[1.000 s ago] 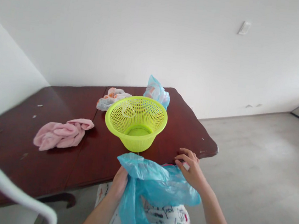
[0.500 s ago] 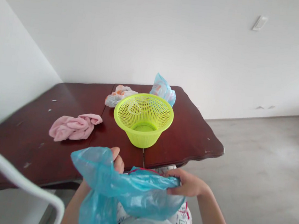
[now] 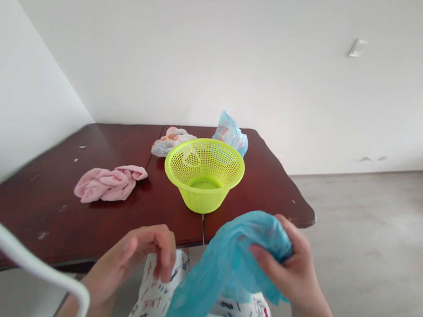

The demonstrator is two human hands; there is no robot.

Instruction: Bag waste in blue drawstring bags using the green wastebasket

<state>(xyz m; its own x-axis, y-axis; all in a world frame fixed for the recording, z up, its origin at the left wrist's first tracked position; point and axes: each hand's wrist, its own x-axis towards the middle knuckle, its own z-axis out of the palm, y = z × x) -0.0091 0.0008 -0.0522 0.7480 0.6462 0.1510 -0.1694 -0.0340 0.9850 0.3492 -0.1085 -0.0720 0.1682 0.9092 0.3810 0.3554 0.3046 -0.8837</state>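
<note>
My right hand (image 3: 291, 262) is closed around a bunched end of a blue plastic bag (image 3: 218, 270), near the table's front edge. The rest of the bag hangs down to the left over my lap. Left of the bag, my left hand (image 3: 141, 252) holds nothing, its fingers curved and thumb apart. Beyond both hands a yellow-green plastic basket (image 3: 203, 200) stands on the dark red wooden table (image 3: 102, 227), with nothing visible inside it.
A crumpled pink cloth (image 3: 110, 184) lies left of the basket. Behind the basket are a white-and-orange plastic bag (image 3: 170, 141) and a pale blue plastic bag (image 3: 231, 134). A white curved bar (image 3: 23, 257) crosses the lower left. White walls border the table.
My left hand has let go of the blue bag and moved apart from it. My right hand has lifted and gathered the bag, which was stretched between both hands.
</note>
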